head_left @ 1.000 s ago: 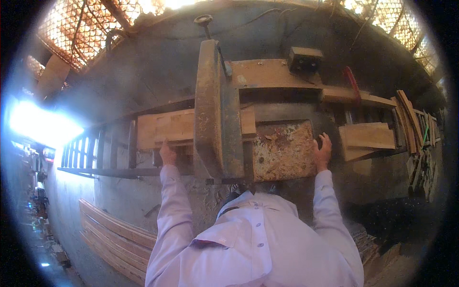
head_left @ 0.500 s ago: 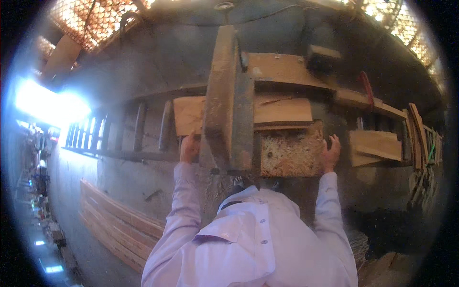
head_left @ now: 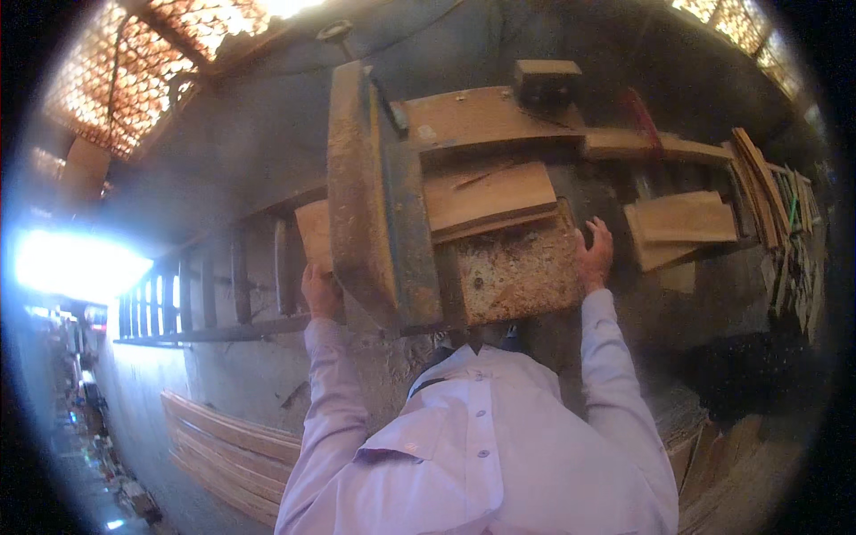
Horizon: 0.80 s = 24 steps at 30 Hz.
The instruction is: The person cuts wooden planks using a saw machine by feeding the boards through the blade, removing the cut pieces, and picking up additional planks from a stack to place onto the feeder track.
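Observation:
A wooden board [head_left: 489, 198] lies across the machine, passing behind its upright post [head_left: 361, 187]. The board's left end sticks out past the post. My left hand [head_left: 322, 291] is at that end, fingers curled at its lower edge; the post partly hides the grip. Below the board's right part is a worn, rust-speckled metal table [head_left: 517, 276]. My right hand [head_left: 596, 255] hovers by the table's right edge, fingers apart and curved, with nothing in it. It is clear of the board's right end.
A roller conveyor [head_left: 241, 281] runs off to the left. Short boards [head_left: 682, 223] rest in a stack to the right, with wood strips [head_left: 767, 196] leaning beyond. Long planks [head_left: 227, 455] lie at lower left. A wooden fence rail [head_left: 490, 116] and a dark wood-topped block [head_left: 546, 82] sit behind the board.
The whole view has swung, so the machine and board appear further left and tilted. Both hands keep nearly the same places beside the machine. The board shows no clear movement against the table.

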### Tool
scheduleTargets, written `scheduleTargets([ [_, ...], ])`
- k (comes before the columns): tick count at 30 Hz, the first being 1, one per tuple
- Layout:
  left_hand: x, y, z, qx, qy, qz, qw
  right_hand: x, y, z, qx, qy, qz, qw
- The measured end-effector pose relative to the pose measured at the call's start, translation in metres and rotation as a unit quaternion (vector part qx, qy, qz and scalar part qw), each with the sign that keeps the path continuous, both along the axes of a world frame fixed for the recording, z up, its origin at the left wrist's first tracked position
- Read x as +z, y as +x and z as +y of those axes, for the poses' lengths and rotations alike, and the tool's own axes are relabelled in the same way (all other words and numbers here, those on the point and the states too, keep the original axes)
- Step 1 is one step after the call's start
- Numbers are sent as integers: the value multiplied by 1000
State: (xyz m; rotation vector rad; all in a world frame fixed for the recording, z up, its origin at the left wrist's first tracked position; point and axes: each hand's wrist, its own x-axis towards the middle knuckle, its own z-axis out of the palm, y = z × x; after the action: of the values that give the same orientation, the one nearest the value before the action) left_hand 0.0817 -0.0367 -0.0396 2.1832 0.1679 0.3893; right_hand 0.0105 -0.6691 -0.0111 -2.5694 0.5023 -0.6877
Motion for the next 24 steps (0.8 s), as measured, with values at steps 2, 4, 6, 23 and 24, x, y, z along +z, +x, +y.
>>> scheduleTargets([
  [2,-8,0,-3,-2,90,7,996,0,6,-2,-3,0,-2,1000],
  [4,-20,-3,-8,14,-361,14,933,-5,15,-3,9,2,-8,1000],
  [6,-18,-4,-23,2,-335,54,941,-13,24,-6,-1,5,-17,1000],
  [23,77,-126,-43,-27,214,416,883,-22,66,-30,-103,52,-88,989],
  [24,80,-121,-48,-38,220,422,879,-25,67,-36,-108,30,-86,990],
])
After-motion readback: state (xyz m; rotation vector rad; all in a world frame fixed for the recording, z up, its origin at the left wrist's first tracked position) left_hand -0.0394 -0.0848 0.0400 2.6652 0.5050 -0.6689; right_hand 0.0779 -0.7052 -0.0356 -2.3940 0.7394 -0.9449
